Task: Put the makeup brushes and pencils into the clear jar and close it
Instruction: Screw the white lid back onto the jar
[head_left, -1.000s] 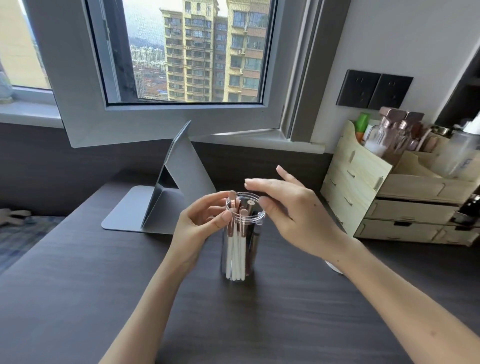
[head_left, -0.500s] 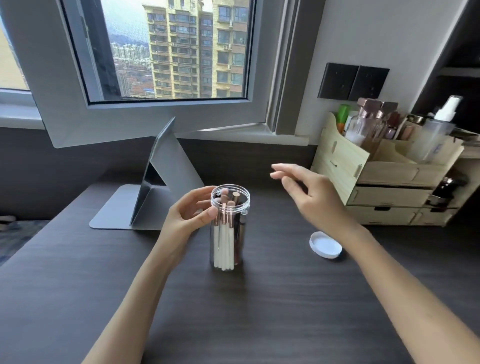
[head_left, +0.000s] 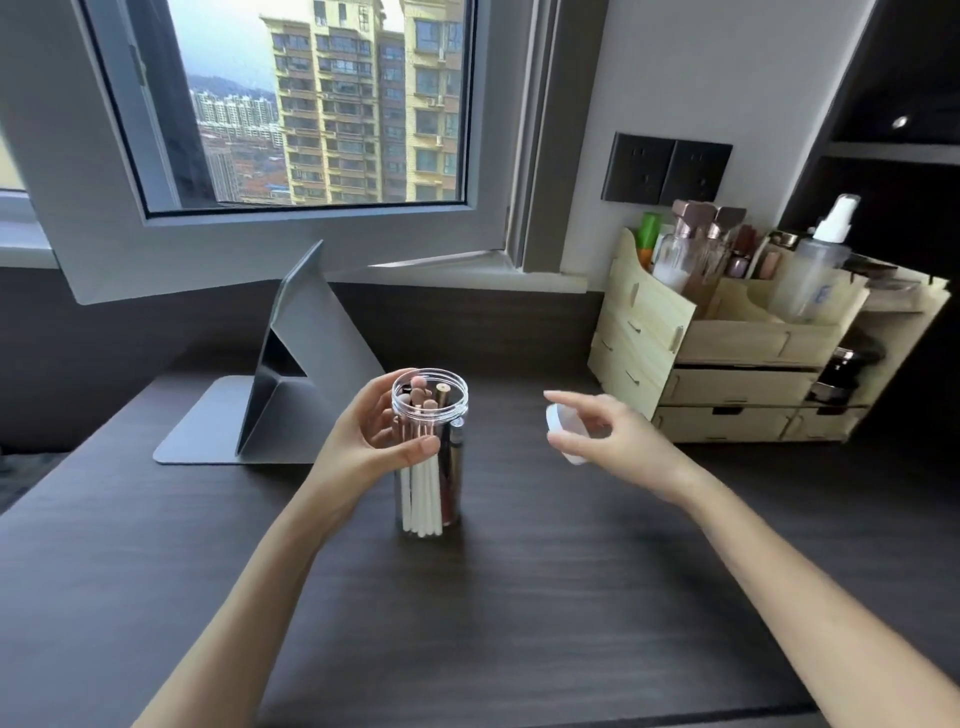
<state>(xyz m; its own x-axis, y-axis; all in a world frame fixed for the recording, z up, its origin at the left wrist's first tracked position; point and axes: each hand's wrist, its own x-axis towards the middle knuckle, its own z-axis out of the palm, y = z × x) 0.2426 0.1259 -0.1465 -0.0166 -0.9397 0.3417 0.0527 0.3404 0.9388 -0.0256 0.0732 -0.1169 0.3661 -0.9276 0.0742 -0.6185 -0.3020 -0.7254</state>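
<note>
So the setup is a dark wood-grain desk (head_left: 519, 597) under a big window, with a pale wooden organizer (head_left: 727, 358) full of bottles off to the right and a grey folding stand (head_left: 291, 384) on the left. Dead centre sits the clear jar (head_left: 430, 447), upright on the desk and already packed: white-handled makeup brushes (head_left: 423, 493) and a couple of darker pencils (head_left: 453, 467) are all standing inside, tips just below the open rim. The left hand (head_left: 374, 447) is wrapped around the jar's upper half, steadying it. The real news is the right hand (head_left: 613, 436): half a second ago it was empty and hovering in the air with the white lid (head_left: 558, 423) still lying flat on the desk beside it, and now it's pinching that lid between thumb and fingertips, lifted off the surface and tilted on edge, well to the right of the jar. That basically means loading looks done and only the closing is left. Next bit is probably swinging the lid over, levelling it onto the threaded mouth and twisting, without knocking the taller tips.
</note>
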